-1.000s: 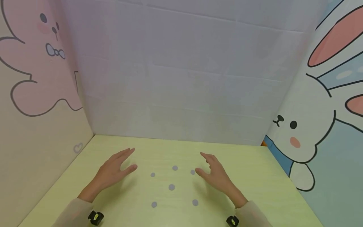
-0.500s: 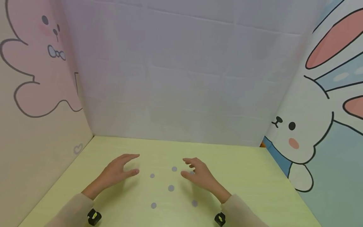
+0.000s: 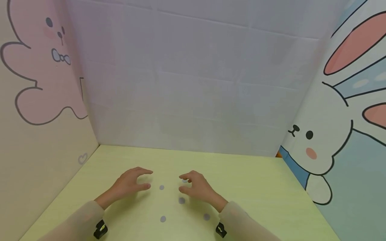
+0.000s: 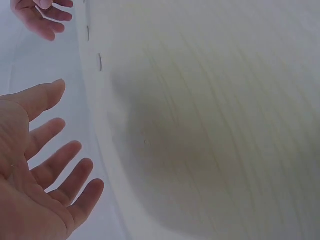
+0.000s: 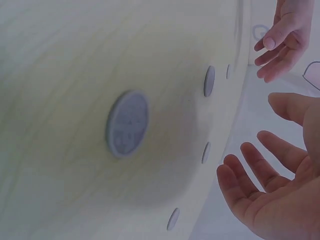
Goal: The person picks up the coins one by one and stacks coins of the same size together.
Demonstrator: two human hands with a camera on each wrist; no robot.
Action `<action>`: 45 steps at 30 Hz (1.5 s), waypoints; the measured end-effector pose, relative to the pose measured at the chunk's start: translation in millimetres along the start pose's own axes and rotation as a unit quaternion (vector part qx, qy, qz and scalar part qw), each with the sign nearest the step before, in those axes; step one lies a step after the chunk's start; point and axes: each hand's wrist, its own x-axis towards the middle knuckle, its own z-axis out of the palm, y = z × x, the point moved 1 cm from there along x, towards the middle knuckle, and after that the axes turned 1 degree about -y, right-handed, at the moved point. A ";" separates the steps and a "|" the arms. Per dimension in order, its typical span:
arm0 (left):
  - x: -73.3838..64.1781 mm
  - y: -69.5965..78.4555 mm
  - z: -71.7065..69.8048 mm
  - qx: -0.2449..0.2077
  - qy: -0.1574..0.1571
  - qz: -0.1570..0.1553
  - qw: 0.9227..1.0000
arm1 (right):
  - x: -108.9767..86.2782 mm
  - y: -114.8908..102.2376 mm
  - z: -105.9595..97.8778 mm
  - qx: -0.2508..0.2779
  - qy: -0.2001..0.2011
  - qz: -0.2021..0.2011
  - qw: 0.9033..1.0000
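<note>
A pale backdrop (image 3: 193, 77), cut off at the top, stands behind the yellow tabletop (image 3: 256, 187). The left hand (image 3: 129, 182) and right hand (image 3: 200, 187) hang above it, fingers loosely curved, thumbs apart, gripping nothing. Grey discs (image 3: 181, 200) lie on it near them, one partly hidden by the right hand.

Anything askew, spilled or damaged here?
Nothing looks spilled or damaged; the visible round grey discs lie flat. One oddity: a small orange patch at the far right corner of the pale yellow table, its colour clashing with the creased white backdrop.
</note>
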 end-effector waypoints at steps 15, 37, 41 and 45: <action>7.6 1.5 17.6 -0.020 -0.011 -0.039 0.999 | 32.5 -14.9 33.6 -0.040 -0.018 0.039 0.998; 19.4 2.8 35.6 -0.002 -0.004 -0.038 0.999 | 51.6 -22.5 55.6 -0.132 0.005 0.071 0.989; 19.4 3.4 37.3 -0.007 -0.001 -0.032 0.999 | 51.6 -21.2 58.5 -0.119 0.015 0.080 0.990; 17.5 4.8 38.8 -0.013 0.005 -0.028 1.000 | 51.3 -20.8 60.9 -0.094 0.026 0.091 0.991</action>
